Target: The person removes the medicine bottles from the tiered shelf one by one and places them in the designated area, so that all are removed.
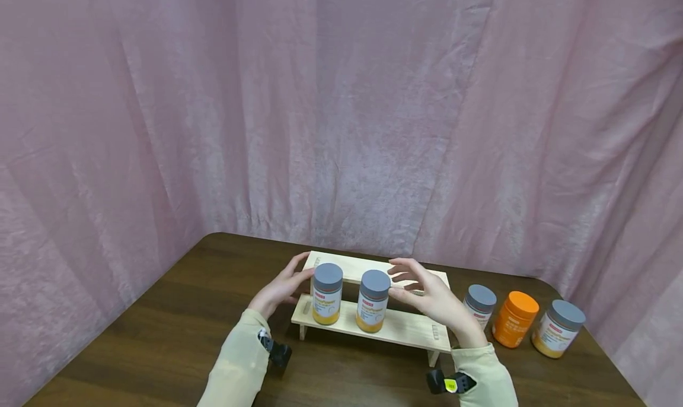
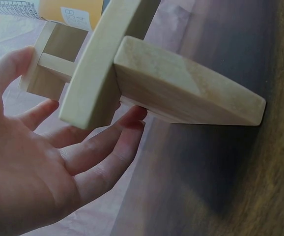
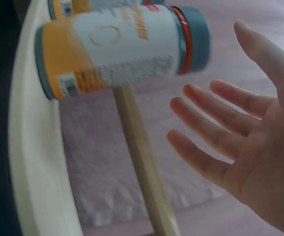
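Observation:
A two-tier light wooden rack [image 1: 401, 326] stands on the table, its lower board bearing two upright jars with grey lids. My left hand [image 1: 278, 288] is at the rack's left end, beside the left jar [image 1: 326, 297]. In the left wrist view that hand [image 2: 48, 167] has loosely extended fingers, with fingertips at the wooden end pieces [image 2: 191, 88]; whether they press cannot be told. My right hand [image 1: 427, 294] is just right of the second jar [image 1: 372, 306]. In the right wrist view its spread fingers [image 3: 215, 152] are apart from the jar [image 3: 132, 44] and hold nothing.
Right of the rack, on the dark wooden table [image 1: 176, 324], stand a grey-lidded jar [image 1: 480, 303], an orange jar [image 1: 514, 321] and another grey-lidded jar [image 1: 557, 330]. A pink curtain [image 1: 373, 128] hangs behind the table.

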`<state>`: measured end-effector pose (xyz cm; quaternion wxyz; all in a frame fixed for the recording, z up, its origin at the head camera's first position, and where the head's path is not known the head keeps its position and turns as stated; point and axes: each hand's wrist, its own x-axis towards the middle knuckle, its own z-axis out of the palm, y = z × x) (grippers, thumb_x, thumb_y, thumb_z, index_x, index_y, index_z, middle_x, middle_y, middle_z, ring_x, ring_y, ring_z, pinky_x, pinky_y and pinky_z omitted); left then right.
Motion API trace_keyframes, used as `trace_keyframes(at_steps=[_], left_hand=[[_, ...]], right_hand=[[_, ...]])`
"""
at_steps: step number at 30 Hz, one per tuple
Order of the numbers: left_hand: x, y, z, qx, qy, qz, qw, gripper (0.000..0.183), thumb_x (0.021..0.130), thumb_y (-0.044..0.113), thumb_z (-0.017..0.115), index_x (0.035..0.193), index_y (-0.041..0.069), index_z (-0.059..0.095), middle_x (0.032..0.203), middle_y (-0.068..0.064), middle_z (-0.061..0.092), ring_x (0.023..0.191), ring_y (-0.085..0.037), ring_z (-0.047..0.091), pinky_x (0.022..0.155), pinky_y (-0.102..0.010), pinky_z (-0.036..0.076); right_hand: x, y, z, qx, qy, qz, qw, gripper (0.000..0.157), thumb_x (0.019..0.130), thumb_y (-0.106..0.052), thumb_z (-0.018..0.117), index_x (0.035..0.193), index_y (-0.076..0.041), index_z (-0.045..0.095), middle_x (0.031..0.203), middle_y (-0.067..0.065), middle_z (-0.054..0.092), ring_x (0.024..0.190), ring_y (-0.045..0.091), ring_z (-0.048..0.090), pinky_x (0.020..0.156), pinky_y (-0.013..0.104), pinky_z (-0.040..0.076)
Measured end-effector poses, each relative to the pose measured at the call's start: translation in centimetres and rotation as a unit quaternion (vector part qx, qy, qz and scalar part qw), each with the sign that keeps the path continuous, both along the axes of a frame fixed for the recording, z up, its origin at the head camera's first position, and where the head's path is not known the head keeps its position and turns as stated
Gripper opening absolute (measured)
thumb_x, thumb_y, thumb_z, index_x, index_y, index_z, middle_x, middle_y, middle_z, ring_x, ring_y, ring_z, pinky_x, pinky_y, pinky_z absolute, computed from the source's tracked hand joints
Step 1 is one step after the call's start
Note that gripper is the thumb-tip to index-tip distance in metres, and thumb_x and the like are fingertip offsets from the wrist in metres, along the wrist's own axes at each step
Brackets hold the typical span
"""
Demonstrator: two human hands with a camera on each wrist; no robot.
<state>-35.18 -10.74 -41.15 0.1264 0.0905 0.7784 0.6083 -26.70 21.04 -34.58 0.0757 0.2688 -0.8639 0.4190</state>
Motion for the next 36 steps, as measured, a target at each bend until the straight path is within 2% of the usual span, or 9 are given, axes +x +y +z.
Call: trace_keyframes(at_steps=[4,8,18,29,33,36], left_hand=[[0.1,0.0,0.0,0.002,0.0,-0.001,1.0,0.063,0.1,0.039,0.051,0.152,0.029,0.018,0.146,-0.026,0.045,0.121,-0.045,0.056,0.083,-0.048,0.051],[0.1,0.0,0.1,0.002,0.0,-0.004,1.0,0.063,0.1,0.039,0.05,0.152,0.029,0.017,0.145,-0.026,0.045,0.12,-0.045,0.057,0.081,-0.045,0.051],[-0.2,0.2,0.0,0.003,0.0,0.001,1.0,0.061,0.1,0.037,0.05,0.152,0.029,0.019,0.146,-0.026,0.044,0.12,-0.045,0.057,0.081,-0.046,0.051],[-0.3,0.3,-0.1,0.002,0.002,0.006,1.0,0.061,0.1,0.036,0.05,0.152,0.03,0.019,0.145,-0.027,0.045,0.119,-0.046,0.057,0.081,-0.045,0.051],[-0.2,0.2,-0.1,0.002,0.001,0.002,1.0,0.061,0.1,0.036,0.05,0.152,0.03,0.018,0.146,-0.026,0.044,0.122,-0.048,0.054,0.081,-0.044,0.051],[-0.2,0.2,0.0,0.001,0.001,-0.002,1.0,0.062,0.1,0.036,0.049,0.152,0.03,0.017,0.148,-0.025,0.042,0.123,-0.048,0.054,0.082,-0.045,0.05]], right_hand=[[-0.1,-0.9,-0.4,-0.016,-0.049,0.021,0.998,0.059,0.09,-0.024,0.069,0.14,-0.006,0.042,0.131,0.021,0.056,0.116,0.036,0.061,0.092,0.04,0.052],[-0.2,-1.4,-0.8,-0.02,-0.07,0.024,0.997,0.061,0.09,-0.025,0.07,0.141,-0.009,0.042,0.134,0.024,0.051,0.115,0.036,0.062,0.091,0.038,0.053],[-0.4,-1.7,-1.0,-0.005,-0.04,0.016,0.999,0.053,0.09,-0.026,0.07,0.136,-0.013,0.049,0.13,0.021,0.057,0.109,0.033,0.066,0.083,0.034,0.055],[-0.6,-1.2,-1.0,-0.058,-0.056,0.05,0.996,0.051,0.086,-0.018,0.073,0.13,-0.006,0.049,0.126,0.018,0.06,0.116,0.036,0.061,0.091,0.031,0.053],[-0.5,-0.9,-0.7,-0.064,-0.046,0.05,0.996,0.051,0.087,-0.016,0.073,0.131,-0.007,0.049,0.126,0.018,0.061,0.117,0.036,0.06,0.089,0.03,0.053],[-0.4,-0.3,-0.3,-0.068,-0.044,0.038,0.996,0.051,0.087,-0.016,0.072,0.132,-0.008,0.049,0.128,0.019,0.06,0.117,0.036,0.06,0.088,0.034,0.053]])
